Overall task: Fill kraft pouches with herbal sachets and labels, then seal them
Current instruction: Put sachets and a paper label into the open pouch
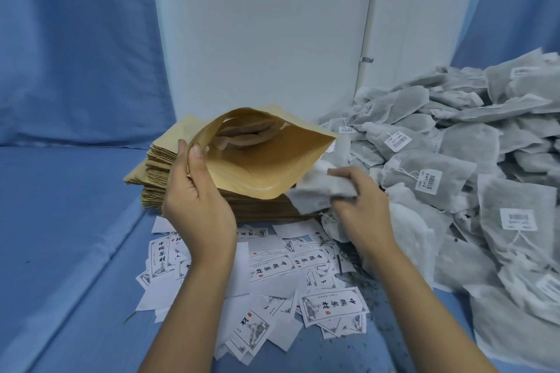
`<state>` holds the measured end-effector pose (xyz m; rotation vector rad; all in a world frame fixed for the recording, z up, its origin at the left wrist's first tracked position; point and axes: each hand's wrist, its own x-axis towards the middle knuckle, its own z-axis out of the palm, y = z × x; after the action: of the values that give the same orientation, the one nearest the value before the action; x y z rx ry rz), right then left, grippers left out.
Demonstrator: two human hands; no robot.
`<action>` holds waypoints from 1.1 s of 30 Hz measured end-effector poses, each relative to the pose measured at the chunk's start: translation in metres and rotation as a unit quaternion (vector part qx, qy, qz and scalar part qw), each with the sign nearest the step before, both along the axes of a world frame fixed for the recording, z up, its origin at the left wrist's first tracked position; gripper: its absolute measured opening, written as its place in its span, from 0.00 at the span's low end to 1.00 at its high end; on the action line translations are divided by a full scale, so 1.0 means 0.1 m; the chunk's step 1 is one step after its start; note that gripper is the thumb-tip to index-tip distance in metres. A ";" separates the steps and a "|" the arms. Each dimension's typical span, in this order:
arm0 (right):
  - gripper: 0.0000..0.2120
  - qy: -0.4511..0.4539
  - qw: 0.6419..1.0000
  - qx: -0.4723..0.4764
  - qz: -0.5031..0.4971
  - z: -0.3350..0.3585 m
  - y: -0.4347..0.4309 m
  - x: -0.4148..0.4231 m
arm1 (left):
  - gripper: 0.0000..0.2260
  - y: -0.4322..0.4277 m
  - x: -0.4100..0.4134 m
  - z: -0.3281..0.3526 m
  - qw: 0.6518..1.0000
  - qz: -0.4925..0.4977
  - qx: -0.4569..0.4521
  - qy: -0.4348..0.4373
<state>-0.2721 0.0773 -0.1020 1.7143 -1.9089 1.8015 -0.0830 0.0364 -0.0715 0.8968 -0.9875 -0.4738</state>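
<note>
Pouch [266, 160] mouth is gaping; my left grip [197, 206] is pinching its left edge, my right grip [357, 206] is clenching a sachet [315, 191] just beside its right rim.

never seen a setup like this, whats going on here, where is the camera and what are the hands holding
There is no machine here. A person works with two bare hands, and the single picture comes from a camera worn on their head, looking forward and down.

The left hand holds a kraft pouch by its rim, with the mouth open. The right hand grips a grey herbal sachet right beside that mouth, not yet inside.

On the blue cloth there is a stack of flat pouches behind the held one and loose printed labels in front. A big pile of sachets lies on the right, several with barcode tags.
</note>
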 end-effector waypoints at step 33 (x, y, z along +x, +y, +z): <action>0.16 -0.397 0.747 0.247 0.474 0.41 0.23 -0.06 | 0.11 -0.06 -0.11 -0.19 0.980 -0.059 -0.084 -0.170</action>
<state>-0.2782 0.1008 -0.0608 2.7977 -2.0204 2.9611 -0.0944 0.0299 -0.0906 0.7841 -1.3790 -0.3355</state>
